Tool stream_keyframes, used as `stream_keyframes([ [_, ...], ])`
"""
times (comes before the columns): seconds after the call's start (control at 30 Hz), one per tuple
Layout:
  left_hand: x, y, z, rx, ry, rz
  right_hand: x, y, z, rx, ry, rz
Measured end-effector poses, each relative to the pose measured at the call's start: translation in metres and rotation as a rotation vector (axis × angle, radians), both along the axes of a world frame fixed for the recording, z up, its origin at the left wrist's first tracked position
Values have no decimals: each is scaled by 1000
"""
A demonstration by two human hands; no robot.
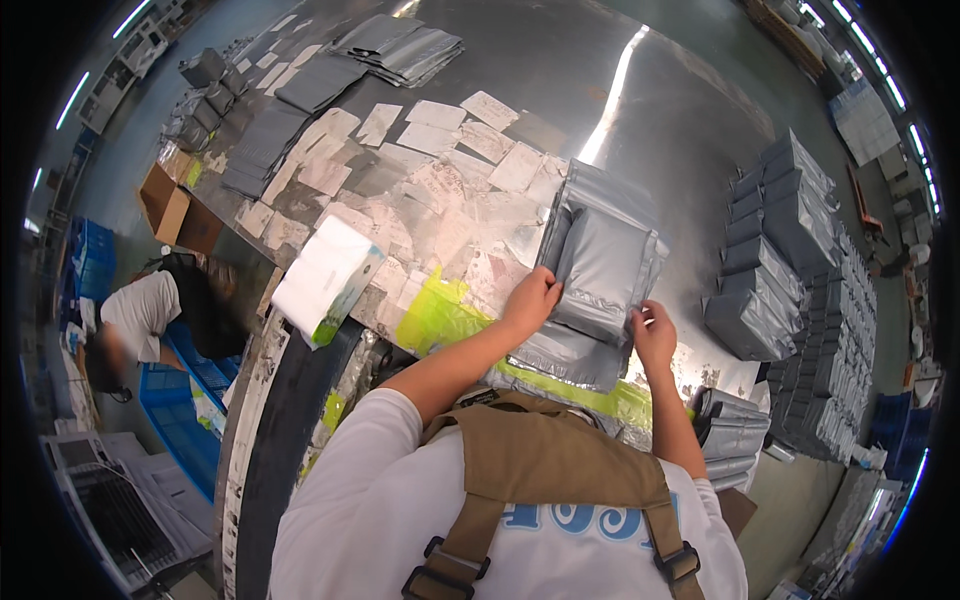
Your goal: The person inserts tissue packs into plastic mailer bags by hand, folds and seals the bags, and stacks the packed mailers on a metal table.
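In front of me on the table lies a puffed grey plastic mailing bag (602,262), on top of flat grey bags (570,358) that stick out toward my body. My left hand (533,300) is closed at the bag's left edge, thumb and fingers pinching the plastic. At the right edge my right hand (652,335) has its fingers curled and pinched on the bag's side. What the bag contains is hidden.
Left of the bag stands a white wrapped pack (328,275) beside yellow-green tape (440,312). Grey bags (262,150) lie farther off. Filled grey parcels (765,255) are piled at the right. At far left a person (140,315) bends near blue crates (180,420).
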State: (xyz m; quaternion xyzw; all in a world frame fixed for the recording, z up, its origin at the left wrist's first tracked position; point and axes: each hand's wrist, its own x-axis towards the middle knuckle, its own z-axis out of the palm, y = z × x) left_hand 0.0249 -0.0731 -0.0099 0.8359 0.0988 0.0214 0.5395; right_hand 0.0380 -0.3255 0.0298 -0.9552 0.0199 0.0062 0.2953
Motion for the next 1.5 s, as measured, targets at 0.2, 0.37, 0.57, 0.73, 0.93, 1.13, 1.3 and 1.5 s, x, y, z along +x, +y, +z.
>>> stream_keyframes([
  [0.2,12,-28,-9,145,-278,-158,5,23,15,594,160,104],
  [0.37,-3,-46,73,-200,-255,-246,20,-21,67,1128,244,-202],
  [0.57,15,-67,71,125,-494,-515,34,-117,149,751,136,-43],
  [0.73,-31,-56,10,608,-193,-603,75,-207,239,26,-226,128],
  [0.93,-32,-85,11,558,-192,-547,158,-405,184,-683,-439,402],
  [1.13,1,90,61,633,-292,139,196,-353,149,-733,-674,244],
  [1.3,-62,257,97,979,308,308,69,-121,117,167,-458,380],
  [1.5,-77,282,62,908,393,207,-35,39,43,236,-257,851],
])
